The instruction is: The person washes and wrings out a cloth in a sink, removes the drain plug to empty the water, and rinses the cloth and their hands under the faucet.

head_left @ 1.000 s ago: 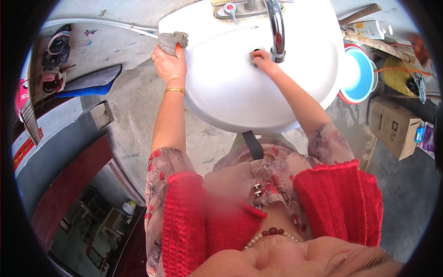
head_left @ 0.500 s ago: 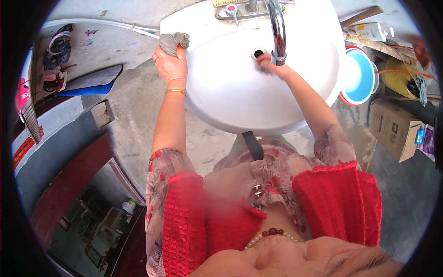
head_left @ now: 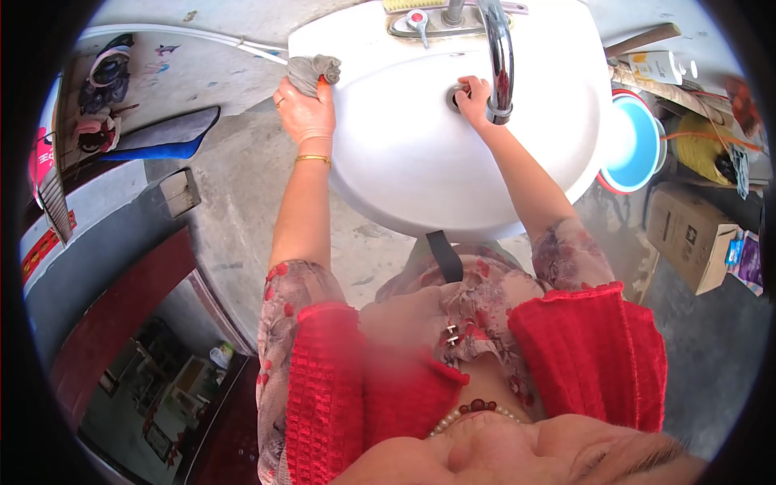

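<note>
My left hand [head_left: 305, 113] is closed around a crumpled grey cloth [head_left: 312, 74] at the left rim of the white washbasin [head_left: 388, 162]. Inside the bowl, my right hand [head_left: 477, 101] is at the drain, its thumb and fingers pinched on what looks like a small metal drain stopper [head_left: 459, 94]. My fingers partly cover both the stopper and the drain hole. The chrome faucet [head_left: 499, 61] curves down just right of that hand. A tap handle with a red dot [head_left: 417, 24] sits at the back of the basin.
Right of the basin stand stacked basins, a light blue one [head_left: 634, 137] innermost. Beyond are a cardboard box [head_left: 687, 230] and a white bottle [head_left: 655, 66]. A brush [head_left: 408, 5] lies behind the faucet. A white pipe [head_left: 178, 31] runs along the left wall.
My right hand has moved from beside the drain, under the faucet, up and onto the drain with the small piece in its fingers. My left hand keeps hold of the cloth at the rim.
</note>
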The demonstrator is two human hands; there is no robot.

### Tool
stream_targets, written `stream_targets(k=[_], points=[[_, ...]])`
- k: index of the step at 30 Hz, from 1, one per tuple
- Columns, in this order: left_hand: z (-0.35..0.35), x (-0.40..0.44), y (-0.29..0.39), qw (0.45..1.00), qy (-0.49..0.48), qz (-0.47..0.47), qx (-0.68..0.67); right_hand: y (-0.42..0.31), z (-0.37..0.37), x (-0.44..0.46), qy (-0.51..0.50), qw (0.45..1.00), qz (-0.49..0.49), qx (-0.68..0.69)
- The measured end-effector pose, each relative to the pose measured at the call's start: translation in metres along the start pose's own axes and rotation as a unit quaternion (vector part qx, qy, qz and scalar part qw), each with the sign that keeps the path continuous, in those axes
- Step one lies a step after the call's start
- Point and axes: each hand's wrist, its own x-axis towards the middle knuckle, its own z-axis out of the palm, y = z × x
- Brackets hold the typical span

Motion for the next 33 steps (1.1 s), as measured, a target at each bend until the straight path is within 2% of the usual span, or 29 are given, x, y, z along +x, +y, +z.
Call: stream_targets(k=[3,4,7,10,13,14,17,19,21,23,26,32,33], points=[[-0.001,0.0,0.001,1.0,-0.005,-0.002,-0.002,-0.029,-0.007,-0.01,0.036,0.979,-0.083,-0.185],[0.0,0.0,0.0,1.0,-0.006,-0.002,-0.001,-0.04,-0.012,-0.015,0.017,0.971,-0.09,-0.222],[0.0,0.001,-0.001,1.0,-0.01,-0.007,0.0,-0.063,-0.021,-0.027,0.011,0.965,-0.102,-0.24],[-0.002,0.0,0.0,1.0,-0.01,-0.008,-0.004,-0.058,-0.022,-0.03,0.123,0.956,-0.187,-0.19],[0.0,0.0,-0.002,1.0,-0.002,0.0,-0.008,-0.048,-0.047,-0.025,0.108,0.988,-0.092,-0.054],[0.0,0.0,-0.001,1.0,-0.003,-0.003,-0.009,-0.055,-0.063,-0.028,0.15,0.98,-0.129,-0.004],[0.0,0.001,-0.001,1.0,-0.005,-0.01,-0.008,-0.086,-0.113,-0.024,0.206,0.968,-0.145,-0.008],[0.001,0.0,-0.003,1.0,-0.008,-0.006,-0.012,-0.113,-0.133,-0.012,0.251,0.948,-0.194,-0.009],[0.003,0.002,-0.007,1.0,-0.006,0.006,-0.023,-0.124,-0.139,0.009,0.25,0.938,-0.238,-0.044],[0.001,0.002,-0.004,1.0,-0.013,-0.008,-0.021,-0.121,-0.138,0.027,0.165,0.951,-0.228,-0.13],[0.0,0.002,-0.003,1.0,-0.021,-0.017,-0.012,-0.124,-0.132,0.032,0.215,0.944,-0.224,-0.109],[-0.003,0.002,0.001,0.999,-0.023,-0.022,0.002,-0.122,-0.167,0.037,0.187,0.901,-0.36,-0.154],[-0.004,0.002,0.002,0.999,-0.025,-0.025,0.001,-0.123,-0.171,0.038,0.176,0.902,-0.357,-0.166]])
